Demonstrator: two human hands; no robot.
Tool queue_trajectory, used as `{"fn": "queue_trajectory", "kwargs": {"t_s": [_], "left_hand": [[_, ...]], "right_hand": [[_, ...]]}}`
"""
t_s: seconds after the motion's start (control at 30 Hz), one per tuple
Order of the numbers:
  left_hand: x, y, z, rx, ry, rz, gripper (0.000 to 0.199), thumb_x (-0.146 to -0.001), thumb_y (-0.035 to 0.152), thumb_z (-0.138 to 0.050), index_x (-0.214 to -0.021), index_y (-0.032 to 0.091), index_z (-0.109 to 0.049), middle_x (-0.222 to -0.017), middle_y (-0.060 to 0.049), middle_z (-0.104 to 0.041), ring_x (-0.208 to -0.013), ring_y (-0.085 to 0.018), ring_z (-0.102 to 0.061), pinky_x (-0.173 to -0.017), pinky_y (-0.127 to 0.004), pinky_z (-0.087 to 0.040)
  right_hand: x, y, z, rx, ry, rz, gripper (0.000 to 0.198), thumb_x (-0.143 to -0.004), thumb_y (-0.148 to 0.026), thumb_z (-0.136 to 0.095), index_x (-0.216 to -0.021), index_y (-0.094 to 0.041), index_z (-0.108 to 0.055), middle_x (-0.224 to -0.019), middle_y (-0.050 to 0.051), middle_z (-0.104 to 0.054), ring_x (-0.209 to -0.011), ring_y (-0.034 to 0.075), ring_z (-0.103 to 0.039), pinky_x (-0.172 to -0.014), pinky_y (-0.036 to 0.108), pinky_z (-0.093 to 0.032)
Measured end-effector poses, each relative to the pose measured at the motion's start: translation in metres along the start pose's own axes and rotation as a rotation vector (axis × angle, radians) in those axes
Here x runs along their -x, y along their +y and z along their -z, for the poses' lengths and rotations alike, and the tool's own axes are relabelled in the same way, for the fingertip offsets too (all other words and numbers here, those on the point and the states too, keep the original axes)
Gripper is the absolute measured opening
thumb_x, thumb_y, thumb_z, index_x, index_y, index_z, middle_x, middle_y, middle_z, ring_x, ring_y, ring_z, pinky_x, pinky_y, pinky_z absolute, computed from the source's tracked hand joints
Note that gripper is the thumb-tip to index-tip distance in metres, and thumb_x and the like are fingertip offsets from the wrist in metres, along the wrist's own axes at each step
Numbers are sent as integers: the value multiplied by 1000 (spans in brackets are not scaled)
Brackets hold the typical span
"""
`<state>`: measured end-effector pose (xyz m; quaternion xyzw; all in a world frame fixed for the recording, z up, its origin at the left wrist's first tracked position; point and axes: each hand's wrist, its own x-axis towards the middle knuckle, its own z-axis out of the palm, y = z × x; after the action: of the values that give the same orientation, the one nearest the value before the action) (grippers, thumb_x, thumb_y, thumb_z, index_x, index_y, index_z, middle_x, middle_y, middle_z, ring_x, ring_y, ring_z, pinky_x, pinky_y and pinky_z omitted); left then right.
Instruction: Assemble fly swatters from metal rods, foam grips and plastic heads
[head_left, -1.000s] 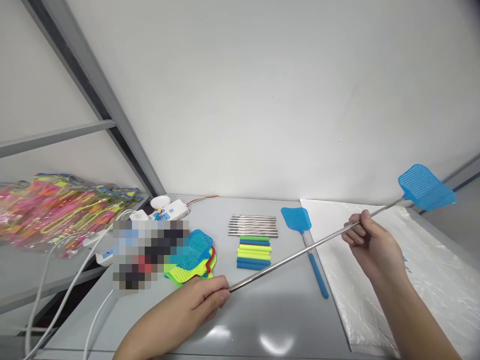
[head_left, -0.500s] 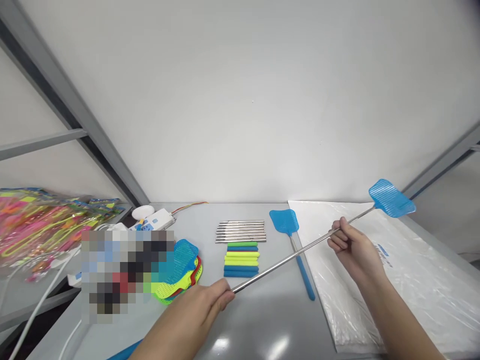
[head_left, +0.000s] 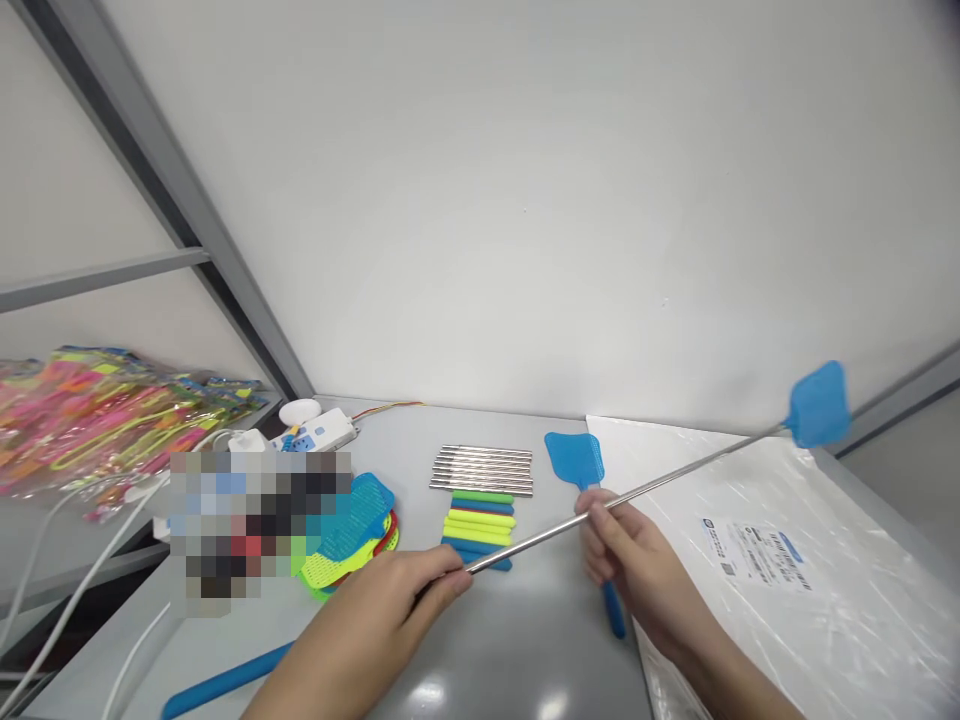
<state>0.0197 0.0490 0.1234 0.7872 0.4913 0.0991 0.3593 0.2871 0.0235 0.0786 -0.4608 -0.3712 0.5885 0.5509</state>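
Observation:
A long fly swatter with a blue head [head_left: 820, 405] and an extended metal rod is held at a slant across the table. My left hand [head_left: 409, 600] is closed round the lower rod, and a blue handle emerges beyond the wrist at lower left. Midway along the rod, my right hand [head_left: 626, 550] pinches it between thumb and fingers. Behind that hand a second, shorter swatter [head_left: 576, 458] lies on the table, its shaft partly covered. Metal rods [head_left: 484, 470] lie in a row, with coloured handles [head_left: 480, 520] just in front of them.
A stack of coloured swatter heads [head_left: 360, 520] lies left of the handles, beside a blurred-out patch. A white plastic bag [head_left: 750, 640] with a label covers the right side. A power strip [head_left: 322, 430], white cables and bagged colourful goods [head_left: 127, 420] are at left.
My right hand has slid down the rod toward my left hand. The swatter head has moved right and turned, and more of the blue handle shows at lower left.

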Motion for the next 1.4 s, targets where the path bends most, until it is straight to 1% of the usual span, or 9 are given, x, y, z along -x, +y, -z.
{"fn": "queue_trajectory", "kwargs": {"t_s": [0.1, 0.23, 0.4, 0.6, 0.8, 0.97, 1.13, 1.23, 1.4], "left_hand": [[1, -5, -4, -24, 89, -18, 31, -94, 48, -43, -92, 28, -66, -92, 1, -69, -87, -20, -62, -75, -26, -42], [21, -36, 2, -91, 241, 5, 28, -93, 47, -47, -95, 26, -66, -100, -2, -69, -96, -23, -61, -85, -31, -43], [52, -64, 4, -102, 295, 10, 28, -96, 44, -45, -98, 26, -67, -105, -1, -71, -99, -23, -64, -87, -29, -44], [83, -69, 11, -74, 265, -11, 31, -97, 42, -41, -96, 26, -68, -102, -1, -72, -96, -22, -65, -83, -27, -44], [107, -86, 22, 75, 214, -25, 29, -96, 42, -46, -94, 25, -69, -95, 0, -72, -88, -19, -64, -80, -24, -46], [122, -104, 18, 255, 363, 54, 28, -91, 43, -53, -101, 23, -71, -101, -3, -72, -95, -21, -64, -83, -25, -48], [117, -93, 4, 384, 492, 116, 30, -86, 46, -57, -96, 20, -71, -91, -6, -72, -91, -25, -63, -73, -28, -51], [106, -74, -13, 433, 495, 114, 29, -87, 45, -57, -92, 20, -71, -83, -6, -70, -85, -24, -63, -67, -26, -50], [73, -27, -54, 457, 342, -14, 28, -93, 39, -49, -91, 20, -69, -77, -2, -67, -74, -17, -59, -70, -24, -45]], "right_hand": [[-1, -7, 1, -6, 112, 79, 25, -88, -46, -60, -92, -22, -62, -60, -5, -41, -50, 9, -37, -50, 25, -34], [-3, -20, 15, -6, 249, 177, 21, -87, -44, -62, -87, -22, -63, -60, -3, -45, -52, 10, -42, -50, 24, -36], [0, -25, 12, -25, 333, 257, 21, -85, -41, -64, -83, -20, -65, -62, -1, -50, -57, 12, -45, -53, 24, -40], [4, -30, -11, -58, 389, 408, 21, -86, -38, -65, -77, -19, -65, -60, -3, -42, -56, 10, -38, -50, 23, -37], [10, -25, -21, -63, 382, 373, 20, -85, -37, -65, -78, -19, -64, -63, -3, -40, -57, 10, -37, -50, 23, -39], [13, -16, -23, -123, 367, 267, 18, -85, -36, -64, -78, -20, -62, -64, -4, -37, -56, 10, -35, -48, 22, -39], [8, -12, -15, -215, 377, 339, 14, -82, -32, -67, -76, -21, -61, -78, -1, -44, -66, 11, -42, -53, 22, -43], [8, -5, -16, -150, 351, 364, 15, -84, -34, -65, -76, -21, -63, -85, 1, -50, -81, 15, -49, -64, 25, -47], [27, 19, -44, 129, 9, 204, 21, -90, -38, -57, -81, -23, -67, -110, 7, -60, -112, 23, -50, -97, 35, -41]]}}
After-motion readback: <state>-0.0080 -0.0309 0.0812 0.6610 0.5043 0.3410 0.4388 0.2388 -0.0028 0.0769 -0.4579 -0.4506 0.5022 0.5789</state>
